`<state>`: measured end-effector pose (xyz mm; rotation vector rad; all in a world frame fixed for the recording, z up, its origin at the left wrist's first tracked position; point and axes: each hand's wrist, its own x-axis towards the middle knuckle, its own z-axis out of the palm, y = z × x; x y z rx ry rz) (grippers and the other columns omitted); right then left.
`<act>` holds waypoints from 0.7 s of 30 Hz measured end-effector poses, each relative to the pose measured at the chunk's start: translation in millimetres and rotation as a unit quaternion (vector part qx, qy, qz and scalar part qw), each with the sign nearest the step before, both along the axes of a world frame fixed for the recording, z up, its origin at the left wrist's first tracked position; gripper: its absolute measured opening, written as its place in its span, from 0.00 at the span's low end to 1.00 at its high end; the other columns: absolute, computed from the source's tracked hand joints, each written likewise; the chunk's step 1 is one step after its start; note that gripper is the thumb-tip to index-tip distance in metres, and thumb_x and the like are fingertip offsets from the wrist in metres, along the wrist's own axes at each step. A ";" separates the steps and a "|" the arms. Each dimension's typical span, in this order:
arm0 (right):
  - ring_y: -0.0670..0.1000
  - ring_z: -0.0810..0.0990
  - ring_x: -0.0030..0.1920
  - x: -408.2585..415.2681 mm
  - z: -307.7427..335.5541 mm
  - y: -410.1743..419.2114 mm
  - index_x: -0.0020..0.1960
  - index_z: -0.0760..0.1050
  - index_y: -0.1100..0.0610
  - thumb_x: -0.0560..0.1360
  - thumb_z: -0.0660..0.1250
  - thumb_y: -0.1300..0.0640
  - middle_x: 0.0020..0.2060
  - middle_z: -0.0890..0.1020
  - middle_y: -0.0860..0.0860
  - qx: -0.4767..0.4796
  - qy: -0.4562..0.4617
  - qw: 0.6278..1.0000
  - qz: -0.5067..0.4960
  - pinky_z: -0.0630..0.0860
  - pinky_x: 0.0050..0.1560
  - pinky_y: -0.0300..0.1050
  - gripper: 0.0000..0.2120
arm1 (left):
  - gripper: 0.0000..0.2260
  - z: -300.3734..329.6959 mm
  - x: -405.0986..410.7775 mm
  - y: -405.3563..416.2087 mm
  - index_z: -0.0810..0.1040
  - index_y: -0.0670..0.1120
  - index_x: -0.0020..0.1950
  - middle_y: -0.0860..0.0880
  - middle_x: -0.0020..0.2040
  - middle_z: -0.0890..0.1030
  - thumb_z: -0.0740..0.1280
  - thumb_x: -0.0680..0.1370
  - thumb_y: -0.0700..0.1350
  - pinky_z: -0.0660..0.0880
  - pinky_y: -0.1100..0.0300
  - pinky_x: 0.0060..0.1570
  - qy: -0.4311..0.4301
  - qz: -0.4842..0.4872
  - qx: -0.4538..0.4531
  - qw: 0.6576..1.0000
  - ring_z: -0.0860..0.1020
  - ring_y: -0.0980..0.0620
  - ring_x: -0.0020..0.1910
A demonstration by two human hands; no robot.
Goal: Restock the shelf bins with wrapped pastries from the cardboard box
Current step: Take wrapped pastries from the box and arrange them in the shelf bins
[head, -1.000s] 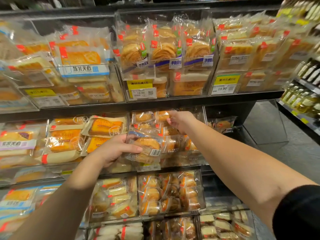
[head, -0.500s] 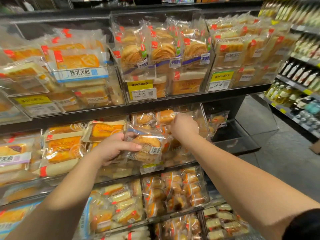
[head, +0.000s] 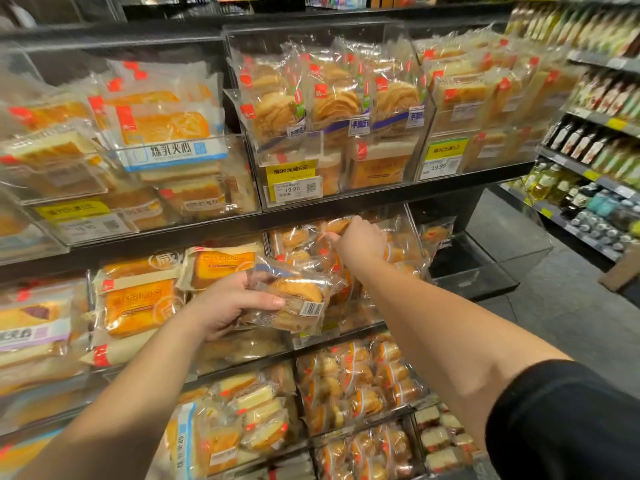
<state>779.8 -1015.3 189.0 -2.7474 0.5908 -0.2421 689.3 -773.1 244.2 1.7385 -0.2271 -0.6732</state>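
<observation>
- Shop aisle, dark shelving (head: pixel 311 216) stacked with clear bins of wrapped baked goods; grey floor (head: pixel 571 306) off to the right.
- Side rack of bottles (head: pixel 588 143) along the right edge, yellow tags on its rails.
- Left hand (head: pixel 225 303) out in front of the middle shelf, thumb on top and fingers beneath, gripping a wrapped pastry (head: pixel 298 299).
- Round golden pastry in clear film, barcode label at its right end, held level just in front of the middle bin (head: pixel 412 230).
- Right hand (head: pixel 360 239) reaching into that middle bin, fingers curled down among the small wrapped pastries (head: pixel 294 237) piled there; whether pinching one or only pressing them, cannot tell.
- Right forearm stretched diagonally up from the lower right, black sleeve (head: pixel 568 420) at the elbow.
- Upper centre bin (head: pixel 332 109) packed with layered round breads standing upright, yellow price tag (head: pixel 291 171) on its front marked 19.90.
- Upper left bin holding sliced loaf packs with a blue-and-white label (head: pixel 173 152).
- Left of the held pastry, orange-labelled bread packs (head: pixel 138 303) lying in the neighbouring bin.
- Right of the middle bin, one nearly bare clear bin (head: pixel 485 268) with a single pack (head: pixel 436 233) at its back.
- Lower shelves filled with more small wrapped cakes (head: pixel 360 382) and sandwich slices (head: pixel 256 410).
- Cardboard box out of view.
</observation>
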 end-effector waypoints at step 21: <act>0.52 0.81 0.57 -106.0 69.6 -57.3 0.67 0.74 0.53 0.75 0.60 0.33 0.63 0.80 0.53 0.591 0.216 0.752 0.196 0.78 0.54 0.46 0.30 | 0.25 13.5 -1.0 -57.2 0.73 0.60 0.70 0.58 0.61 0.70 0.74 0.74 0.46 0.67 0.53 0.66 -0.535 -0.119 0.198 0.813 0.64 0.54 0.64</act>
